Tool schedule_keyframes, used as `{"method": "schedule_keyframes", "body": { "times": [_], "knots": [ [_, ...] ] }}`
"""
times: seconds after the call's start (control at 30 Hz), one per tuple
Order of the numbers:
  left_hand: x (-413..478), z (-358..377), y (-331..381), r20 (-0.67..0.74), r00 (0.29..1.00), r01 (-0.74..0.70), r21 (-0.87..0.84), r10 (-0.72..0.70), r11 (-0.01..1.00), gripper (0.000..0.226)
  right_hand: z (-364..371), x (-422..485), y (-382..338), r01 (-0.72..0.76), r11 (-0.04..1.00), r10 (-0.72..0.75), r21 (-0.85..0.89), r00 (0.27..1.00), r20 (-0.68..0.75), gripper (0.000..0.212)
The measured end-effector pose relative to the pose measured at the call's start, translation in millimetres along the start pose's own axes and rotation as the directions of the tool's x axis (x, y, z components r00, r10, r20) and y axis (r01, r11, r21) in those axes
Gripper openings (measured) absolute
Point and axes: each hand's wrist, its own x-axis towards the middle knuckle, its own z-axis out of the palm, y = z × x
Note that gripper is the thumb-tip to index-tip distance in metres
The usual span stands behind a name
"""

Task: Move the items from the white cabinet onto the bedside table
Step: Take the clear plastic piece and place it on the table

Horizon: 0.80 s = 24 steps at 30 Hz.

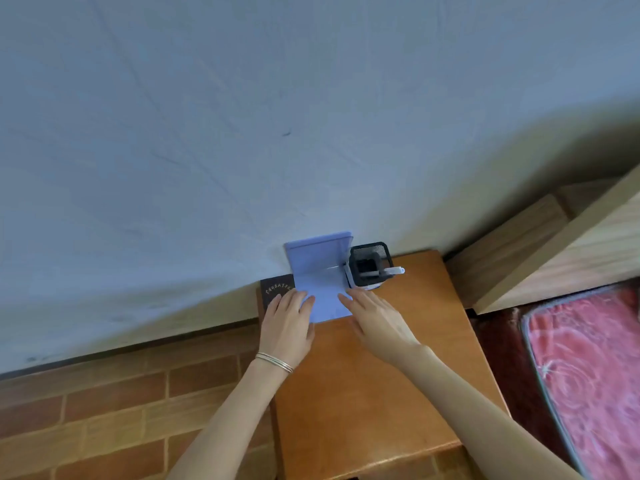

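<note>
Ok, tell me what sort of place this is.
Most likely a bedroom: a wooden bedside table stands against a pale wall, a mattress in a red patterned cover lies right beside it, and a light wooden board, probably part of the bed frame, borders the mattress.

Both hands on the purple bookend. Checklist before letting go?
1. Purple bookend base flat on the bedside table: ok.
2. Its upright plate back at the wall: ok.
3. Left hand and right hand flat on the base, not gripping: ok.
4. Black mesh pen holder upright beside the bookend: ok; touching it, cannot tell.
5. Dark book at the table's left edge fully supported: cannot tell.
6. White cabinet emptied: cannot tell, out of view.
</note>
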Motion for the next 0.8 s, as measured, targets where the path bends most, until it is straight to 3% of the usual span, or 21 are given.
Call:
{"method": "schedule_keyframes", "body": {
  "times": [0.17,0.3,0.57,0.8],
  "knots": [
    [-22,-102,26,-0.165,0.970,-0.181,0.001,0.178,0.984,0.037,-98,-41,-26,-0.029,0.990,0.000,-0.141,0.979,-0.202,0.043],
    [-31,-188,51,-0.235,0.923,-0.304,0.039,0.304,0.952,0.049,-179,-82,-49,-0.082,0.976,0.025,-0.200,0.962,-0.274,0.048],
    [-32,-293,104,-0.367,0.714,-0.606,0.103,0.596,0.789,0.047,-267,-177,-88,-0.290,0.937,0.175,-0.195,0.872,-0.456,0.052],
    [-23,-299,138,-0.276,0.512,-0.828,0.092,0.813,0.553,0.052,-249,-253,-119,-0.580,0.807,0.448,-0.111,0.724,-0.524,0.068]
  ]
}}
